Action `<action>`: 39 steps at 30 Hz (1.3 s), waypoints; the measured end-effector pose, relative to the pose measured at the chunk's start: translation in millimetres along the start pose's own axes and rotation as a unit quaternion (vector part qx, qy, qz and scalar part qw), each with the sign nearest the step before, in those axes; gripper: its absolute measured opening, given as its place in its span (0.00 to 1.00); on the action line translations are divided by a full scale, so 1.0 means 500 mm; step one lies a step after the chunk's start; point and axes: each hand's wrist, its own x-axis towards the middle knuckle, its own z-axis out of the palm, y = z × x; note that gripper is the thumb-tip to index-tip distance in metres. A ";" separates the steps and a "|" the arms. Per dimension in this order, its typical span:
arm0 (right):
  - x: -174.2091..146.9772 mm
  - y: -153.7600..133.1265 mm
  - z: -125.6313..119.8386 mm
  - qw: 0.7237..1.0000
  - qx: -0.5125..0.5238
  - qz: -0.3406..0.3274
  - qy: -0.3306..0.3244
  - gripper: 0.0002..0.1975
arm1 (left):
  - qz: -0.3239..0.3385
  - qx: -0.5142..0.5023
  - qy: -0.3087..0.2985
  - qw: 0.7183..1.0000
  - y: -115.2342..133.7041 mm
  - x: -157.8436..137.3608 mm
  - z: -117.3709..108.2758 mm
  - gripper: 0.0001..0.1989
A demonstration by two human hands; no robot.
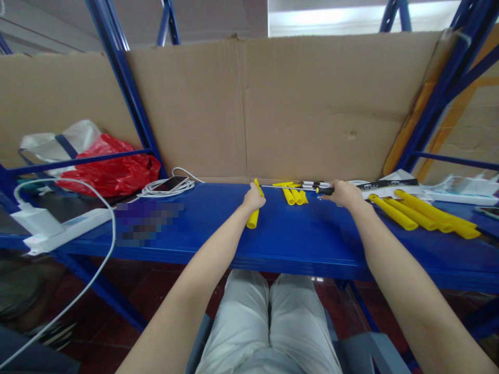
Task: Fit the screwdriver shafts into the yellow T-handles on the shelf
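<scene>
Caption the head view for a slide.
Over a blue tabletop, the left hand grips a yellow tube while the right hand holds a screwdriver pointing toward it.

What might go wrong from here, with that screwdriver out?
The screwdriver in the right hand points toward the left hand gripping a yellow tube; a slip might jab that hand. The loose tubes at right could roll if bumped. The white cable hanging past the table edge might snag.

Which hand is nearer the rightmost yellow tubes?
Right: the right hand, holding a screwdriver, is just left of those tubes; the left hand, gripping another tube, is farther left.
</scene>
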 end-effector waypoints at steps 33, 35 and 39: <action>-0.005 0.002 -0.010 0.997 -0.001 -0.051 0.054 0.14 | -0.001 -0.017 0.001 1.000 -0.007 0.007 0.002 0.31; -0.011 -0.005 -0.015 0.998 -0.004 -0.037 0.055 0.14 | 0.000 -0.017 -0.002 1.000 -0.007 0.007 0.003 0.30; -0.017 -0.014 -0.026 1.000 0.014 -0.002 0.026 0.18 | 0.005 -0.009 0.003 1.000 -0.006 0.006 0.003 0.30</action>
